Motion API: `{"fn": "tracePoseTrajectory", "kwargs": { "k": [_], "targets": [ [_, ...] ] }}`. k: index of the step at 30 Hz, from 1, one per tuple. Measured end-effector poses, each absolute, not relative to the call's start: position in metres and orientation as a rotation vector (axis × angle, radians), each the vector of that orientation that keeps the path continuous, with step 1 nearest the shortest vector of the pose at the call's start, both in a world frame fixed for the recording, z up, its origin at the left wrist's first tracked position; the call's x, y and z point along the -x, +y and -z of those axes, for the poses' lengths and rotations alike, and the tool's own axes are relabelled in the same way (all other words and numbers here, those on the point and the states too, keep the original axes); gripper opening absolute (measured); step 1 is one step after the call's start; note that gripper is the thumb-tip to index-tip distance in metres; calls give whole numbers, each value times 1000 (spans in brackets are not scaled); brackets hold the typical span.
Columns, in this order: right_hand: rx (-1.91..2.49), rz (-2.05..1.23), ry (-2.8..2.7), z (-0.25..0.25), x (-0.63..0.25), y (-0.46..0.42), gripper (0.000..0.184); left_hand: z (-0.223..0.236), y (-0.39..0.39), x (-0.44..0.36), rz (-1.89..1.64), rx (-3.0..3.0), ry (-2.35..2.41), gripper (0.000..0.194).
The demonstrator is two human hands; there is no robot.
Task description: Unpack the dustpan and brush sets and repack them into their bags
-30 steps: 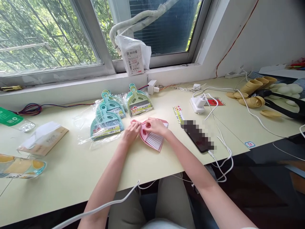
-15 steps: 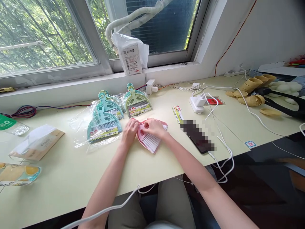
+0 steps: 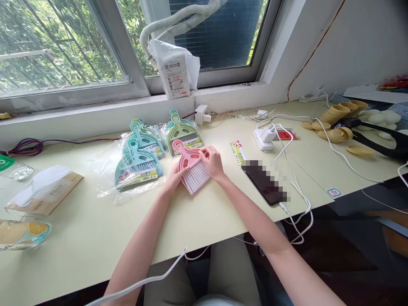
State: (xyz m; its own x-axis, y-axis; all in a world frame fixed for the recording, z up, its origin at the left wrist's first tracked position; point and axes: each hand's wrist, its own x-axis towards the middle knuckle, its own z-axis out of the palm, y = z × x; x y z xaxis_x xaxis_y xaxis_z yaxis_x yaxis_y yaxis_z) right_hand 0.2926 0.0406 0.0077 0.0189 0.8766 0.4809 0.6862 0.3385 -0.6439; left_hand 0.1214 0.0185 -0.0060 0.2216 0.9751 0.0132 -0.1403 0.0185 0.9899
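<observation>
A pink mini dustpan with a white-bristled brush (image 3: 190,165) is held between both hands, tilted up off the pale yellow desk (image 3: 95,229). My left hand (image 3: 172,178) grips its lower left edge. My right hand (image 3: 213,161) holds its right side, fingers curled on it. Just behind and to the left lie bagged sets: two teal ones (image 3: 139,162) and a green one (image 3: 181,135), each in clear plastic with a label.
A phone (image 3: 265,182) on a white cable lies right of my hands, beside a small label card (image 3: 237,151). A white charger block (image 3: 263,138) and stacked tan cones (image 3: 338,121) sit further right. A tissue pack (image 3: 44,193) lies at the left.
The pink dustpan and brush has been lifted and turned, handle now pointing up and away, bristles toward me. Both hands shifted with it slightly back.
</observation>
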Motion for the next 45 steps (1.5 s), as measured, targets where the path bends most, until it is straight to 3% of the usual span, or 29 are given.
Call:
{"fn": "tracePoseTrajectory", "kwargs": {
  "k": [5,7,10,16,19,26,33,41,45],
  "targets": [
    [1886,83,-1588,2,-325,57,35,7,30,-104,-1237,-1076,1043,53],
    [2058,72,-1588,11,-333,61,47,8,32,-99,-1276,-1057,1060,53],
    [2140,-66,-1638,23,-336,65,47,11,33,-95,-1299,-1063,1077,52],
    [1857,-126,-1785,24,-327,64,51,15,33,-94,-1271,-1090,1052,51],
    [1935,-66,-1653,26,-331,67,51,13,33,-94,-1299,-1066,1038,53],
    [1820,-320,-1587,41,-352,85,42,9,32,-94,-1317,-1062,998,68],
    [1662,-451,-1284,34,-358,89,46,9,32,-92,-1334,-930,1000,57],
    [1380,-557,-1133,16,-354,82,23,8,33,-92,-1310,-907,1024,51],
    [1284,-562,-1162,5,-346,75,30,10,32,-91,-1229,-996,1012,53]
  ]
}}
